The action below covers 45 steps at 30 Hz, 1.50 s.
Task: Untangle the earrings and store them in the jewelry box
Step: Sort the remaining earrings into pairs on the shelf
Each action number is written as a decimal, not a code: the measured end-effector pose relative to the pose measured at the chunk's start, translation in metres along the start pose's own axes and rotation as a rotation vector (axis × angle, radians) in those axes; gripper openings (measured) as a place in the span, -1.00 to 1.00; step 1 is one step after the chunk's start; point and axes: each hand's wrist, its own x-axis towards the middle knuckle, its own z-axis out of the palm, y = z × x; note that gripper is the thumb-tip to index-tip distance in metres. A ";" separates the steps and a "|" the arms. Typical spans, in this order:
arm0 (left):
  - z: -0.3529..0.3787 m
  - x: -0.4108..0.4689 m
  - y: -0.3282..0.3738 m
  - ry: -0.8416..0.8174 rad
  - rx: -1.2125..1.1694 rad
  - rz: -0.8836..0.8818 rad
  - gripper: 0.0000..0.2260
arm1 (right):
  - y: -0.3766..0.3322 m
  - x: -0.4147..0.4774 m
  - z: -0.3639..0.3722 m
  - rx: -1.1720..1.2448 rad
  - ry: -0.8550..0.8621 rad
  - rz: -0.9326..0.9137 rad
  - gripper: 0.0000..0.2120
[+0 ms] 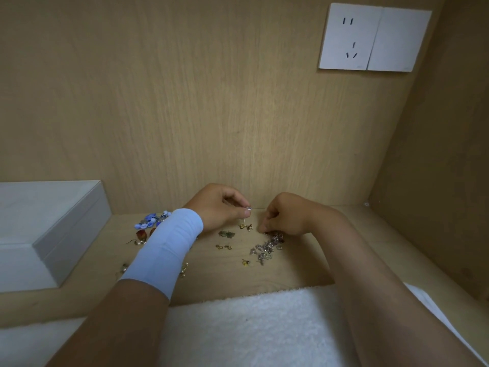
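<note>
On the pale wooden shelf [304, 260], the white jewelry box [53, 221] stands far left, cut off by the edge. The left hand [219, 205] pinches a small silver earring [248, 207]. The right hand [285, 215] curls over the silver tangle [267, 247]; if it holds anything I cannot tell. These pieces seem light and thin, so better to hold them by the hooks.

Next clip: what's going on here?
A person is sorting loose earrings on a wooden shelf. The left hand, which wears a pale wrist sleeve, pinches a small silver earring. The right hand has its curled fingertips down at the edge of a silver tangle; whether it grips a piece is unclear. Gold earrings and blue beaded ones lie scattered. The white jewelry box sits at the left, apparently closed.
</note>
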 end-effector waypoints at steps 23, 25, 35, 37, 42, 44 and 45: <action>0.000 -0.001 0.002 -0.059 0.133 -0.015 -0.92 | -0.003 -0.002 -0.006 0.311 0.141 -0.083 -0.82; -0.005 -0.003 0.005 -0.080 0.172 -0.030 -0.93 | -0.007 -0.002 -0.008 0.420 0.145 -0.100 -0.82; -0.029 -0.048 0.009 -0.156 0.310 -0.066 -0.96 | -0.040 -0.017 -0.018 0.500 0.042 -0.152 -0.89; -0.028 -0.063 0.005 -0.191 0.366 -0.079 -0.93 | -0.051 -0.021 -0.017 0.478 -0.013 -0.177 -0.90; -0.026 -0.087 -0.005 -0.209 0.464 -0.101 -0.92 | -0.069 -0.027 -0.008 0.429 -0.114 -0.207 -0.89; -0.028 -0.092 -0.006 -0.162 0.447 -0.117 -0.92 | -0.073 -0.026 -0.004 0.429 -0.124 -0.199 -0.88; -0.028 -0.094 -0.007 -0.133 0.405 -0.119 -0.88 | -0.074 -0.025 -0.002 0.431 -0.124 -0.197 -0.88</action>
